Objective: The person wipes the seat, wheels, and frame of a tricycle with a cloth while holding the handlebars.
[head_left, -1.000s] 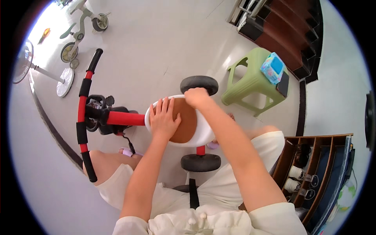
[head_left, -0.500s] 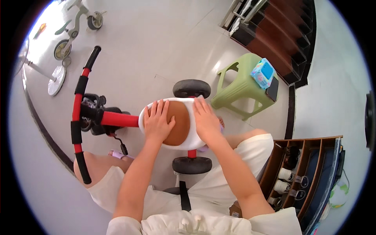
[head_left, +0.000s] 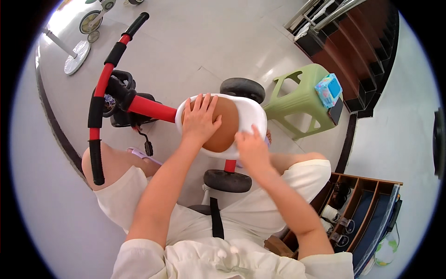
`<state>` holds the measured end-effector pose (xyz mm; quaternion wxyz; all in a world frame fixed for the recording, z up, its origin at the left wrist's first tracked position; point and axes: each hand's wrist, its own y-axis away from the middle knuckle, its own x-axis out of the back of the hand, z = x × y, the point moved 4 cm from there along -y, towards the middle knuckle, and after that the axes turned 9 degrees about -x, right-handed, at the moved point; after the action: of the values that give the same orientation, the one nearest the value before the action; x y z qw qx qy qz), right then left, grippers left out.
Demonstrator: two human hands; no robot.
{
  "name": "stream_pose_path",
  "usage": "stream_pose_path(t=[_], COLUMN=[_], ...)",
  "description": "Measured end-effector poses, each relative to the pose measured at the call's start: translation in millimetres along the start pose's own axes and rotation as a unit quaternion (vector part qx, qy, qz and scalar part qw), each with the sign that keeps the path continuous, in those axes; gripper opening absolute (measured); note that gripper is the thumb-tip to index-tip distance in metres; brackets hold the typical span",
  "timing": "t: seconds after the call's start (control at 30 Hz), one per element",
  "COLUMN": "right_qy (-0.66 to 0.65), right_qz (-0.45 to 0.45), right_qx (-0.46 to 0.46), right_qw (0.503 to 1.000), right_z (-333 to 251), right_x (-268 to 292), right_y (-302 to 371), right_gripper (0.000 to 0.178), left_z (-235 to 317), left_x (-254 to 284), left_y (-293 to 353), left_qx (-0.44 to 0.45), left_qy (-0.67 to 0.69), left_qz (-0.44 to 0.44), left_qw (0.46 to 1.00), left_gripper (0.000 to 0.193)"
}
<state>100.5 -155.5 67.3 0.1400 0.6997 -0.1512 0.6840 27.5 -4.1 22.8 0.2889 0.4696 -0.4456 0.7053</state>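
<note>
The white oval seat with a smooth brown pad (head_left: 230,122) sat in front of the person, carried on a red-and-black children's tricycle (head_left: 155,109). On the seat's pad, near its left edge, the left hand (head_left: 200,122) lay flat with fingers spread wide, gripping nothing. Over the seat's near right edge, the right hand (head_left: 253,148) was narrow, its fingers partly curled; whether it pinched anything could not be told. A black rubber wheel (head_left: 241,88) stood just beyond the seat's far edge, another on its near side. Well left of the seat rose the red handlebar with black foam sleeves (head_left: 106,79). Right of the seat, a green plastic stool (head_left: 304,86) narrowed the room there, while pale tiled floor (head_left: 223,42) spread widely beyond its far side.
</note>
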Motion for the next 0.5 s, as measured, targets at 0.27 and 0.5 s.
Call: stream_pose_path(t=[0.27, 0.5], right_qy=[0.131, 0.145], right_qz=[0.099, 0.023], right_qx=[0.117, 0.136], right_qw=[0.979, 0.98], right_z=[33.8, -2.5], right_x=[4.1, -7.3], right_y=[-96.6, -21.3], right_gripper=[0.014, 0.011], left_z=[6.7, -6.1], left_x=[-1.7, -1.0], left_y=[-5.0, 1.8], left_qx=[-0.003, 0.012], left_qy=[0.014, 0.021], left_qz=[0.005, 0.013], left_qw=[1.0, 1.0], left_gripper=[0.058, 0.058])
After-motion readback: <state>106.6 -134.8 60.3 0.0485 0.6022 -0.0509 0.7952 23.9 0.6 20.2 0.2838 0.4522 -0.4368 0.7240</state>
